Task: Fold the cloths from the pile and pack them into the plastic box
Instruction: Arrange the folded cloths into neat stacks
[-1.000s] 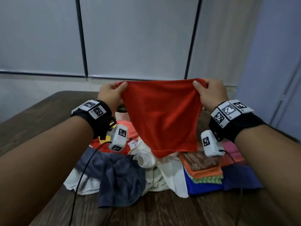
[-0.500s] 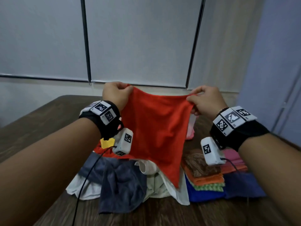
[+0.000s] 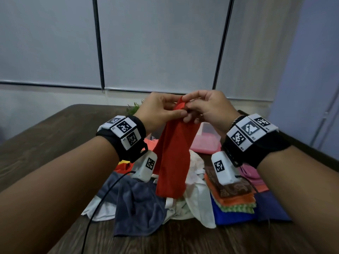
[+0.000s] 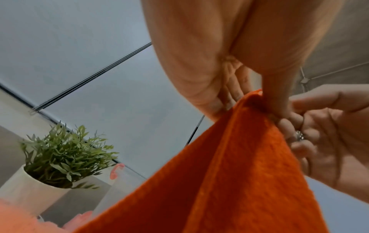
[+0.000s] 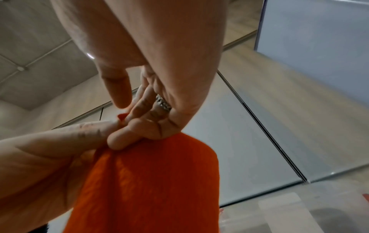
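change: hands came together since 0.5 s ago, red cloth (image 3: pixel 172 162) now doubled
left hand (image 3: pixel 157 110): pinches top corners
right hand (image 3: pixel 207 109): pinches same corners
cloth: hangs over pile (image 3: pixel 139 204)
plastic box (image 3: pixel 207 140): behind, on table (image 3: pixel 36 143)

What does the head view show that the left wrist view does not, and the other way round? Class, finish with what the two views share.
Only the head view shows the pile of loose cloths on the dark table, the folded stack beside it, and both wrist bands.

Only the left wrist view shows the whole potted plant in its white pot; the head view catches only a few leaves behind the hand.

Both show the red-orange cloth hanging doubled, its top corners pinched together by the left hand and right hand, and the plastic box behind it.
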